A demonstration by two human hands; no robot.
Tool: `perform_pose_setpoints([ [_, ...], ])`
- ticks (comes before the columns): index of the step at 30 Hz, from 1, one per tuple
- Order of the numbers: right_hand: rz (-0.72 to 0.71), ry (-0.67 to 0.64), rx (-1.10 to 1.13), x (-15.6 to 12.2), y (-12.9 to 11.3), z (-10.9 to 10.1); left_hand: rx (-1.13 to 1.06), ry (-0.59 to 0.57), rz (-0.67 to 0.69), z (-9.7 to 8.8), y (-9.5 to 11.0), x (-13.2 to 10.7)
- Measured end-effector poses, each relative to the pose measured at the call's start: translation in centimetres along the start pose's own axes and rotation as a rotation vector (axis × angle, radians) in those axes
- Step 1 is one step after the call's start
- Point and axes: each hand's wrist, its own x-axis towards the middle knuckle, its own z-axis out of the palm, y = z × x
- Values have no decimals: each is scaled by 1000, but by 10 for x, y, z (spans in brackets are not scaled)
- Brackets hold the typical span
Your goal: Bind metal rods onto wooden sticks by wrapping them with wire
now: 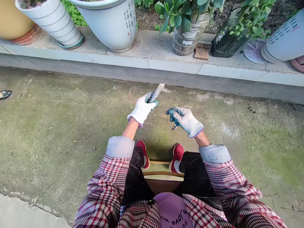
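Note:
My left hand [142, 109], in a white glove with a blue-green coated palm, is closed around a short stick-like piece [155, 94]. That piece has a silvery, ridged shaft and a pale, blunt tip pointing up and away; its exact kind is unclear. To the right, my right hand [185, 120] wears a matching glove, its fingers curled together. Below them a small silvery end [174, 127] pokes out; the rest of that object is hidden in the grip. Both hands are in the air above the ground, apart from each other.
A low tiled ledge [171, 66] runs across ahead, bearing a large white pot [109, 22], a ribbed white pot [54, 23], a clear plastic container [187, 38] and a dark container [228, 39], with plants. My red shoes [177, 153] are on the mossy concrete. Another person's shoe [5, 94] shows far left.

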Motion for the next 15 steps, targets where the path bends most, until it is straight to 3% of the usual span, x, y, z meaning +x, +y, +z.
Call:
perform_pose_setpoints([
  [3, -31, -16, -106, 0, 0, -4, 180, -145, -1, 1, -6, -8],
  [7, -60, 157, -172, 7, 6, -23, 212, -318, -18, 11, -7, -24],
  [10, -13, 251, -71, 15, 14, -36, 151, -406, 8, 14, 0, -29],
  [12, 3, 259, 33, 18, 17, -37, 21, -376, 46, 12, 6, -27],
  [15, -13, 194, 100, 18, 15, -26, -181, -169, 61, 8, 10, -17],
])
